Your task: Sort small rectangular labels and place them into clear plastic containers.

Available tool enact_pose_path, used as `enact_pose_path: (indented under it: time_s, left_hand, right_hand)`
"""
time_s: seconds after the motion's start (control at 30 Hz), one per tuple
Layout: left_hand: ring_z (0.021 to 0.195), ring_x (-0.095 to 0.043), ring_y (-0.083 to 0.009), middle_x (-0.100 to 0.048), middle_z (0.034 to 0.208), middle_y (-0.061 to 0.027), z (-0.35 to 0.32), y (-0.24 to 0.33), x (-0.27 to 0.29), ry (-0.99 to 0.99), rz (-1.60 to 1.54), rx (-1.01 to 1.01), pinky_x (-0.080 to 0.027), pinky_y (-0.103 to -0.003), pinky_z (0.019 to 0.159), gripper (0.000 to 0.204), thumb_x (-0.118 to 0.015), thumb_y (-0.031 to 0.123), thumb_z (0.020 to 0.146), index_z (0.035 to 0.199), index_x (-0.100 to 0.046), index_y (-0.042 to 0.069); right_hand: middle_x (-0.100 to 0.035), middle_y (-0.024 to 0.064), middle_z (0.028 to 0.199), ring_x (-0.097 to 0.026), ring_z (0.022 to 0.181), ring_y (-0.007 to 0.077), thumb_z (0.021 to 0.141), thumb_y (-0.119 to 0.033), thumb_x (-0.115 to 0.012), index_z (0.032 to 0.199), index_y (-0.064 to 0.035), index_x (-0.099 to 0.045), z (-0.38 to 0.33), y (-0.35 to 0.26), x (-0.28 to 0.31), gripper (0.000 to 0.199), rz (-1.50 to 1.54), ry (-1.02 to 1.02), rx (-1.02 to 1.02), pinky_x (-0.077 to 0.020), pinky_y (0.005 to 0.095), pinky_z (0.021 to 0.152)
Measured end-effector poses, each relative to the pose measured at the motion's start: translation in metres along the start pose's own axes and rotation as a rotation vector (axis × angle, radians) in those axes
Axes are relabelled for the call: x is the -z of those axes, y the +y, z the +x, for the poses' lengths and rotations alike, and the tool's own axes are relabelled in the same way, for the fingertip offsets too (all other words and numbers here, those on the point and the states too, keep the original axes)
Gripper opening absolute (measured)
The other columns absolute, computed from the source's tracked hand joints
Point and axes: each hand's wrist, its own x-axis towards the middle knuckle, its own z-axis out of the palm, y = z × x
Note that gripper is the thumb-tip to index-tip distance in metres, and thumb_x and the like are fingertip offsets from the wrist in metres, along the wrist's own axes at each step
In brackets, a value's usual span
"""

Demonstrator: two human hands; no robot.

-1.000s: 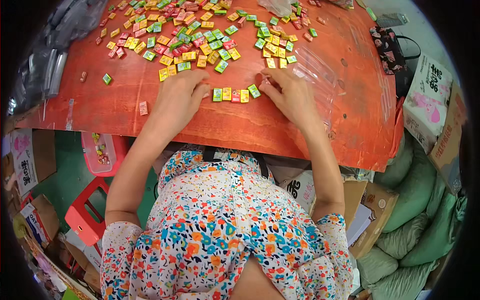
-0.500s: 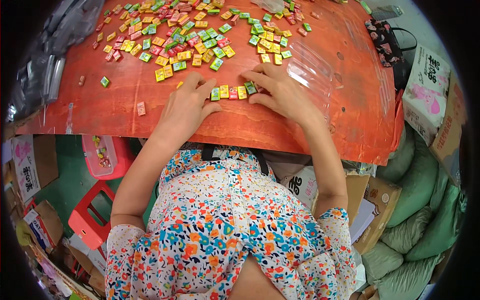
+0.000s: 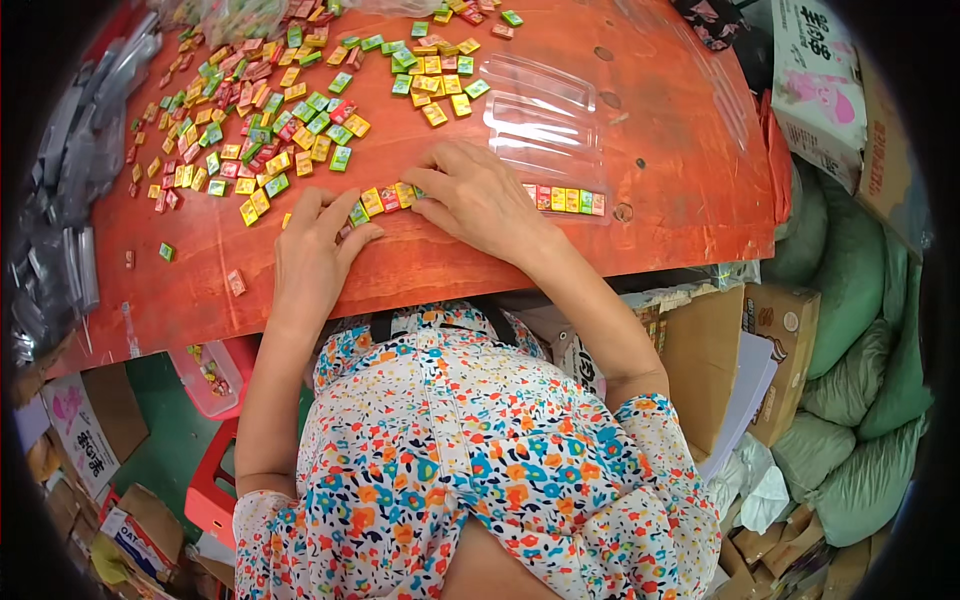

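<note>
Head view: a short row of small square wrapped candies (image 3: pixel 385 198), green, yellow and red, lies near the front edge of the orange-red counter (image 3: pixel 660 150), long axis left to right, tilted slightly up to the right. About four show; more may be hidden. Left hand (image 3: pixel 318 240) flat, fingers spread, touching the row's left end. Right hand (image 3: pixel 478 195) palm down, fingers bent over its right end. Neither hand grips anything. Clear plastic tray (image 3: pixel 548 130) holds five candies (image 3: pixel 565 200).

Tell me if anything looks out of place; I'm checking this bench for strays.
A few small coloured pieces lie alone near the orange table's left edge, apart from the main scatter. Otherwise nothing stands out: both hands, left hand and right hand, flank a short row.
</note>
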Motion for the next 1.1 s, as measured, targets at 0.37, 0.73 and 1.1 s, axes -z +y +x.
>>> enact_pose_path:
  time_s: [0.37, 0.73, 1.1]
  left_hand:
    - [0.069, -0.062, -0.0238, -0.057, 0.086, -0.0089, 0.054, 0.036, -0.021, -0.065, -0.218, -0.215, -0.051, -0.036, 0.062, 0.03, -0.079, 0.018, 0.076, 0.1, -0.068, 0.003]
    - [0.089, -0.065, -0.0287, -0.061, 0.102, -0.0094, 0.109, 0.068, -0.089, -0.178, -0.095, -0.451, -0.054, -0.041, 0.072, 0.03, -0.074, 0.024, 0.078, 0.101, -0.066, 0.006]
    - [0.132, -0.044, -0.0311, -0.049, 0.139, -0.0173, 0.09, 0.048, -0.085, -0.032, 0.168, -0.716, -0.038, -0.042, 0.108, 0.072, -0.067, 0.045, 0.082, 0.131, -0.05, -0.005]
  right_hand:
    - [-0.062, 0.0088, 0.099, -0.063, 0.088, 0.0264, 0.082, -0.018, -0.073, 0.106, -0.0079, -0.068, -0.023, 0.023, 0.059, 0.027, -0.085, 0.107, -0.074, -0.0523, 0.037, 0.072]
    - [-0.062, 0.0079, 0.101, -0.062, 0.086, 0.0228, 0.081, -0.014, -0.074, 0.113, -0.0087, -0.068, -0.071, 0.082, 0.087, 0.034, -0.107, 0.06, -0.291, -0.0512, 0.0343, 0.073]
    - [-0.054, 0.0132, 0.133, -0.052, 0.12, 0.0312, 0.086, -0.022, -0.069, 0.13, -0.0062, -0.057, -0.09, 0.073, 0.071, 0.048, -0.263, 0.15, -0.276, -0.0422, 0.0414, 0.1]
